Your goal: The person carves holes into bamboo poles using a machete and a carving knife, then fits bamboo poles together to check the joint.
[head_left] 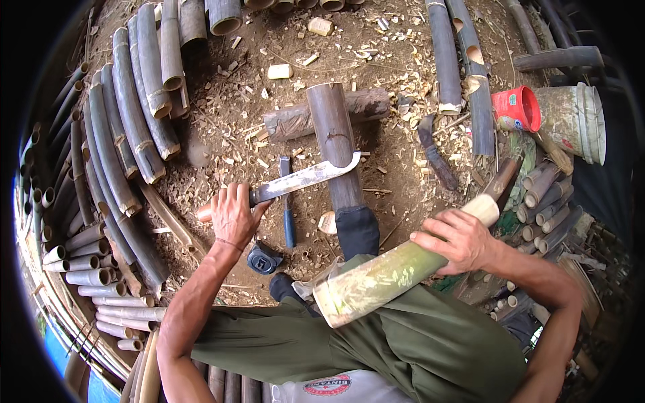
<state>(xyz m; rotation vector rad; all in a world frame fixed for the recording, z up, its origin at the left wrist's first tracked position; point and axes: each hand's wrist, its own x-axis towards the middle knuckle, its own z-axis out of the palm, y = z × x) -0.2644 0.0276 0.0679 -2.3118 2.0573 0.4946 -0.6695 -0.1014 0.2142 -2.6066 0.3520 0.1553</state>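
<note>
My left hand (233,211) is wrapped round the handle of a machete (295,180). Its pale blade with a hooked tip points right and crosses over a dark bamboo piece (330,127), whose far end rests on a short log (289,122). In my right hand (463,240) is a green bamboo section (383,279), partly scraped pale. It lies tilted across my thigh, its cut end toward the lower left. A chisel with a blue handle (289,218) lies on the ground beside the blade, and a dark tape measure (263,258) sits nearer me.
Long bamboo poles (131,94) line the left side, with stacked bamboo (101,275) beyond them. Notched bamboo (470,67) lies at far right. A red pail (514,109) and a whitish bucket (571,121) stand nearby. Shavings litter the dirt. A curved dark tool (437,151) lies right of the log.
</note>
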